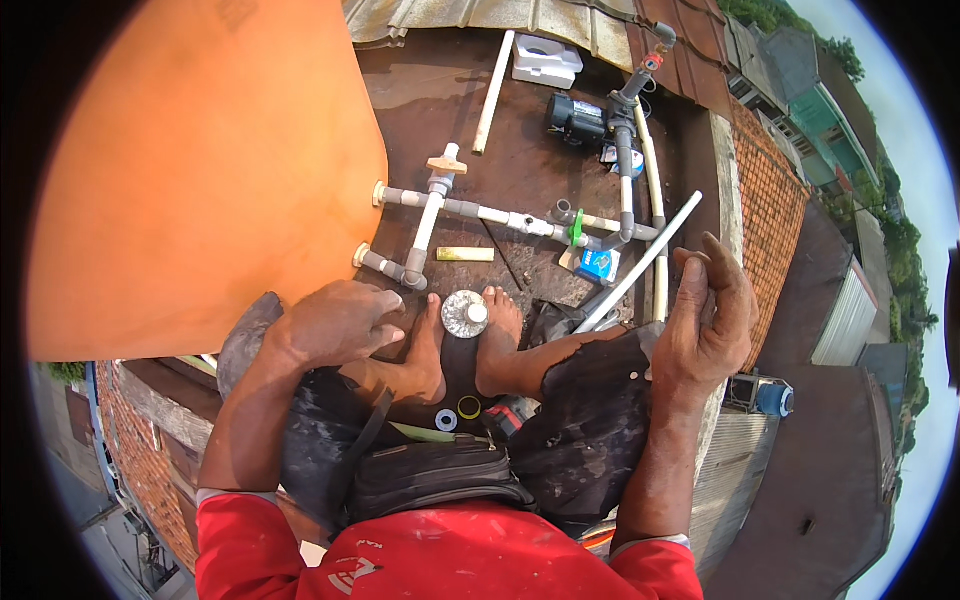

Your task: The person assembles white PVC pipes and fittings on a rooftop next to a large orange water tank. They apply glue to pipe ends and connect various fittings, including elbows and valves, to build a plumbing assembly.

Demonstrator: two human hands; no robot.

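Grey pipe elbow (412, 278): left hand (335, 322) apparently touching.

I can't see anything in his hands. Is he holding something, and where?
Nothing is held. The left hand rests palm down on his left knee. The right hand is raised, fingers curled and empty, beside the loose white pipe without touching it.

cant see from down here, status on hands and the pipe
Left hand empty, resting on knee. Right hand open, beside white pipe. Round fitting between the feet.

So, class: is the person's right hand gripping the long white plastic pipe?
No: the right hand is raised and half-open, with the long white plastic pipe lying beside it, ungripped.
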